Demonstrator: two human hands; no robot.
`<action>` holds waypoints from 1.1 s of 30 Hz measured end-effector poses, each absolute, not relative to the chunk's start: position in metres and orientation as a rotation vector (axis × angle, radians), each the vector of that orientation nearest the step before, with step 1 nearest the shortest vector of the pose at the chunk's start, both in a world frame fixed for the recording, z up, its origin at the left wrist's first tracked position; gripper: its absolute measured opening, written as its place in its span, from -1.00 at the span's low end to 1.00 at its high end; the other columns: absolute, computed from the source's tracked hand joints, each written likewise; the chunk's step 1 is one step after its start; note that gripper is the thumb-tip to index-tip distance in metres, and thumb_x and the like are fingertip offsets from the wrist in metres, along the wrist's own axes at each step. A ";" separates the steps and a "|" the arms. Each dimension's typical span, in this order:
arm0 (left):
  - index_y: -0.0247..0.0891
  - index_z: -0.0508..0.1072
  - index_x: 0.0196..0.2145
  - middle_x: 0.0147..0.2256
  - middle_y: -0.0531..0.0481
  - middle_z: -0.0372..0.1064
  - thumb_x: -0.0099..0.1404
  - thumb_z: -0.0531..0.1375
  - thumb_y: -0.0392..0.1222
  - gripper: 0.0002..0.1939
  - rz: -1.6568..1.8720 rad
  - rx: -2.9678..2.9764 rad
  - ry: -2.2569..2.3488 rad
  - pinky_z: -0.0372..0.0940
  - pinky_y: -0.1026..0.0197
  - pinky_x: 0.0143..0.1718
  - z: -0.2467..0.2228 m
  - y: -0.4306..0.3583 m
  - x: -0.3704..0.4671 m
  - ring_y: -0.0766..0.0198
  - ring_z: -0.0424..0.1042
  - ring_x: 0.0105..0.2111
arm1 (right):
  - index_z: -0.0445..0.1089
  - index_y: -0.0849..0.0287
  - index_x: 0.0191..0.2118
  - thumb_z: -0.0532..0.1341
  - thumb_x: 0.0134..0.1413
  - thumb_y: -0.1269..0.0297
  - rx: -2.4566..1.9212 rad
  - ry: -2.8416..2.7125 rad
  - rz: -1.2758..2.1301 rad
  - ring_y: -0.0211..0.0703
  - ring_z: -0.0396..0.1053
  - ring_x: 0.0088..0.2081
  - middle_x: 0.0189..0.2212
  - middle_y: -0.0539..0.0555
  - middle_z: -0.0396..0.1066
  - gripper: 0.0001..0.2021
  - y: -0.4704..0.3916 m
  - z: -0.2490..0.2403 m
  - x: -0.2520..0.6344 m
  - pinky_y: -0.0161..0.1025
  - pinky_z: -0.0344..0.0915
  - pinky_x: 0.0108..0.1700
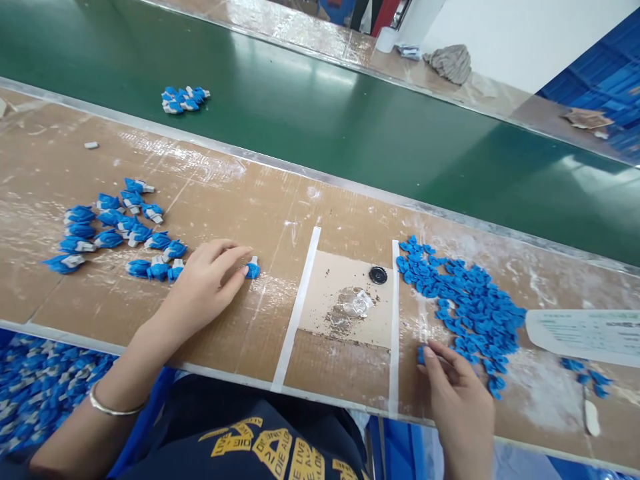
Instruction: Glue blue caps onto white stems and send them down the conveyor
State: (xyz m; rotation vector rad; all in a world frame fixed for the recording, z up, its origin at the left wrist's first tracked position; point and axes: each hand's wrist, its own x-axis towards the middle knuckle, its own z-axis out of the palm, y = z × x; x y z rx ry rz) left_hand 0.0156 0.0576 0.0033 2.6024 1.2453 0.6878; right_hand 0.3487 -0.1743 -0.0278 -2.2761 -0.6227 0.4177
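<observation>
Cardboard-topped bench (265,207) beside green conveyor belt (300,120).

We see plain green on the conveyor belt (300,120) and brown on the cardboard tabletop (240,193), streaked and blotched with whitish smears. Our assembled parts (140,233) pair bright blue with white, while the loose pieces (480,300) are all blue. The tape strips (299,300) are white, the ridged disc (379,275) black. We wear a navy shirt (240,400) printed with yellow block lettering and a silver bangle (110,411).
</observation>
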 end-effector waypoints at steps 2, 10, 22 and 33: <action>-0.23 0.44 0.01 0.04 -0.20 0.36 0.42 0.00 -0.20 -0.68 0.546 2.681 1.070 0.29 -0.02 0.02 0.004 0.060 0.017 0.02 0.40 -0.01 | 0.47 0.21 -0.06 0.23 0.03 -0.18 -2.344 -0.614 0.386 -0.03 0.46 -0.40 -0.29 0.15 0.53 -0.45 -0.175 -0.021 0.345 -0.11 0.37 -0.28; -0.21 0.38 0.12 0.15 -0.13 0.35 0.45 -0.04 -0.27 -0.63 0.438 2.829 0.643 0.24 -0.04 0.11 -0.014 0.077 -0.004 0.05 0.37 0.09 | 0.50 0.19 -0.13 0.13 0.31 0.08 -2.119 -1.493 -0.095 -0.07 0.43 -0.12 -0.16 0.13 0.49 -0.69 -0.186 -0.014 0.342 -0.18 0.30 0.00; -0.36 0.46 -0.02 -0.06 -0.26 0.42 0.48 -0.01 -0.08 -0.63 0.396 2.791 0.760 0.40 0.01 -0.05 -0.005 0.060 0.001 0.02 0.45 -0.07 | 0.49 0.34 -0.13 0.05 0.38 0.26 -2.161 -1.679 -0.342 -0.03 0.42 -0.11 -0.14 0.22 0.50 -0.69 -0.179 -0.025 0.329 -0.17 0.29 0.01; -0.26 0.46 0.01 -0.07 -0.17 0.47 0.42 0.04 -0.02 -0.63 0.366 2.378 1.006 0.37 0.07 -0.06 -0.007 0.042 0.004 0.06 0.44 -0.07 | 0.43 0.16 -0.07 0.15 0.27 -0.01 -2.128 -1.384 -0.034 0.01 0.43 -0.18 -0.21 0.14 0.49 -0.65 -0.161 -0.015 0.319 -0.06 0.34 -0.11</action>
